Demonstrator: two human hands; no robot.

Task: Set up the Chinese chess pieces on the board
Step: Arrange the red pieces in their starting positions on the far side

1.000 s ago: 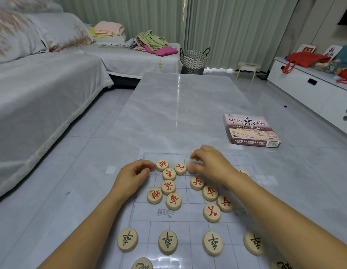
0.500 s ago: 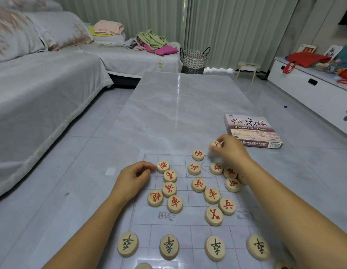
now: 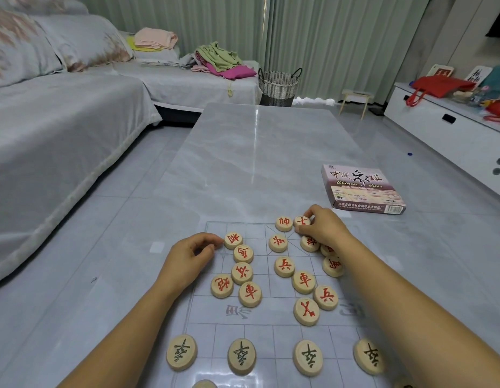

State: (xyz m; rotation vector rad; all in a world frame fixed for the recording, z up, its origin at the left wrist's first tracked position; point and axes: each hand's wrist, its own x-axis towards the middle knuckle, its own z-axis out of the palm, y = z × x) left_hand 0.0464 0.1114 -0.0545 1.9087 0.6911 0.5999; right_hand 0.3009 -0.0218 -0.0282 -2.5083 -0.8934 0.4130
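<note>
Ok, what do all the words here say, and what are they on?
"中國象棋", "Chinese chess": box top.
"帥": general.
"士": advisor, pinched by the right hand.
"相": elephant.
"車": chariot.
"兵": red soldier.
"卒": black soldier.
Box's side print: too small to read.
River words on the board: too faint to read.

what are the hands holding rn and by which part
Right hand pinches a red-lettered piece by its rim, at the board's far edge. Left hand holds nothing.
</note>
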